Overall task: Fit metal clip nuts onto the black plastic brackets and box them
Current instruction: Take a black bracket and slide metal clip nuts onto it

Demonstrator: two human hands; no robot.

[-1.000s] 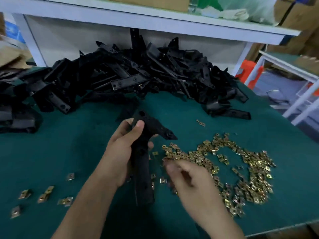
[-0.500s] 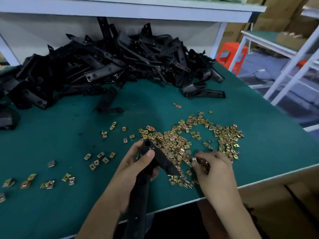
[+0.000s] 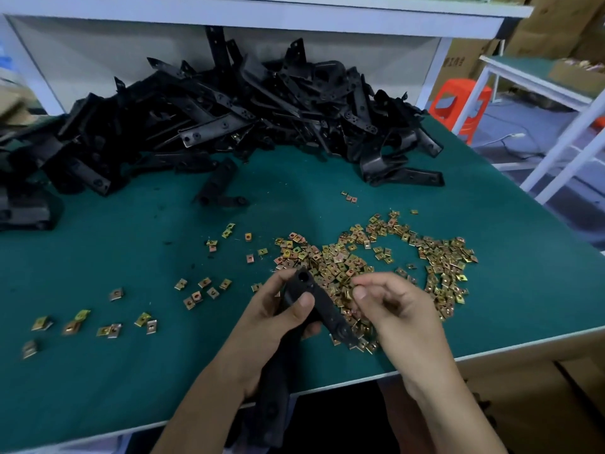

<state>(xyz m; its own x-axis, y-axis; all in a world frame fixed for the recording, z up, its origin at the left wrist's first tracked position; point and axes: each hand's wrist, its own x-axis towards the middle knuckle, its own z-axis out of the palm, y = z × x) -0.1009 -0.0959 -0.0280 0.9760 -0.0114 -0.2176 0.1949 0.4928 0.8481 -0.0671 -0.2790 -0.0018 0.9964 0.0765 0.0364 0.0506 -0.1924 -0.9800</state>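
**Bracket in left hand, right hand pinching at a clip nut: handling notes**

Your left hand (image 3: 278,317) is wrapped around one black plastic bracket (image 3: 322,311), thumb across its face just below the hole at the far end. Its long leg hangs down past the near table edge; the short arm angles toward the right, over the nuts. Grip looks firm and closed.

Your right hand (image 3: 393,306) sits just right of the bracket, thumb and forefinger drawn together, other fingers curled. It's probably pinching a clip nut, but I can't tell; nothing gold shows clearly between the tips.

Clip nuts (image 3: 340,257) lie loose on the green table (image 3: 523,273), thickest right of centre, with strays scattered off to the left (image 3: 111,329). The unfitted bracket pile (image 3: 229,119) runs along the far side. No box in view.

Handling, my read:
- Bracket: rigid moulded plastic, light, matte, not slippery. Hold it near the end being fitted, as you are, so it doesn't lever.
- Nuts: small, thin sprung metal, light, likely sharp-edged. Pinch by the flat faces, open side leading.
- Expect spring resistance sliding on; push square so the holes line up.
- They snag together in the heap, so pick from the sparse edges.
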